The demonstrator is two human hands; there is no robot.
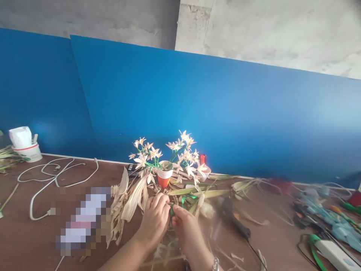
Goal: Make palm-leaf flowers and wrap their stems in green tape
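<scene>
My left hand (156, 214) is closed, fingers curled, just left of my right hand (184, 224); whatever it grips is hidden behind the fingers. Between thumb and fingers, my right hand pinches a bit of green tape (172, 210). A loose green strip (184, 200) curls up just beyond the hands. In front of them stands a stack of paper cups (164, 180), orange-red at the bottom, with green-stemmed flowers (188, 160) of pale husk leaning out to both sides. Dry corn husks (134, 199) lie left of the cup and around the hands.
A black-handled tool (235, 220) with a cord lies to the right. White cables (53, 177) and a white tub (29, 152) are at left. A power strip (337, 254) and blue plastic (342, 226) lie far right. A blue panel (211, 113) closes off the table's back.
</scene>
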